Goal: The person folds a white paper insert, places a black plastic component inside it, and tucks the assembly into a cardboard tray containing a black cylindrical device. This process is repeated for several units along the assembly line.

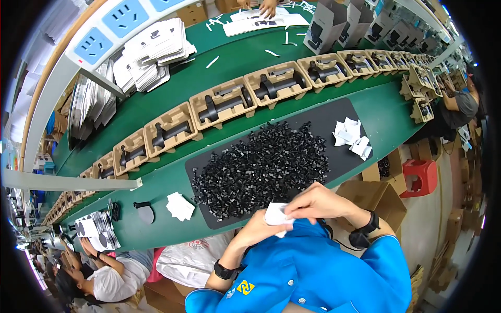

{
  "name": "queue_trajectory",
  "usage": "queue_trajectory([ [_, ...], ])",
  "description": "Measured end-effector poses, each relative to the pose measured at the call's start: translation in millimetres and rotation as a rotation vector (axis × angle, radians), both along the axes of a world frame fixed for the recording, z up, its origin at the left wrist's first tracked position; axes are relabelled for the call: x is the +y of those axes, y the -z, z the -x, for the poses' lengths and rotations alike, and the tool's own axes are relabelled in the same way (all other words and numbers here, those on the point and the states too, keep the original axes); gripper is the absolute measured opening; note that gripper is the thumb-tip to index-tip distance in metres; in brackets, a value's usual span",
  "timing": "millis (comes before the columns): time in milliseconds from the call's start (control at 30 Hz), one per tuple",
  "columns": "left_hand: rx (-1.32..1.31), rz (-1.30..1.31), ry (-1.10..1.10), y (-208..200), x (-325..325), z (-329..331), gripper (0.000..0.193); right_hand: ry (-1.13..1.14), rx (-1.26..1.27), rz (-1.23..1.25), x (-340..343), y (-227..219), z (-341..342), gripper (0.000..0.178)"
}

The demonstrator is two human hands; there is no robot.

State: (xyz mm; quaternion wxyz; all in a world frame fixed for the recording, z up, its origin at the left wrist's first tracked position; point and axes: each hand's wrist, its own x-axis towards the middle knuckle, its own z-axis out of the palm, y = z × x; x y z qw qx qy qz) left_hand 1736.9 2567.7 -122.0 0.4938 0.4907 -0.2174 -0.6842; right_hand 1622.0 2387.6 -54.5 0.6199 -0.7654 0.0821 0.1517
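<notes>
Close in front of my body I hold a small white paper packet (275, 214). My left hand (257, 228) is closed around its lower left side. From the right, my right hand (317, 202) pinches at its edge; whether anything small sits between those fingertips is hidden. Just beyond my hands, a large heap of small black parts (261, 161), some with shiny metal bits, covers much of a dark grey mat (342, 112). Several similar white packets (350, 134) lie at the mat's right end. A stack of white paper pieces (180, 206) rests on the green table to the left.
Beyond the mat runs a row of brown pulp trays (222, 107) holding black devices. White printed sheets (151, 52) are piled at the far left, grey boxes (326, 28) at the far right. Co-workers sit on the left and right. An open carton (373, 206) and red stool (420, 177) stand at right.
</notes>
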Motion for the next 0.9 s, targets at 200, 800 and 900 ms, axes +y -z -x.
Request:
queue_trajectory([
  [200,0.239,-0.03,0.156,-4.0,-18.0,2.6,0.042,-0.016,-0.058,-0.025,-8.3,6.9,9.9,0.016],
  [800,0.147,-0.15,0.064,16.7,-29.3,-3.4,0.033,0.044,0.301,-0.363,-31.4,28.1,-7.5,0.021],
  [900,-0.061,-0.088,-0.05,19.0,-18.8,-15.2,0.049,0.573,0.245,-0.125,-65.7,97.5,-1.2,0.017],
])
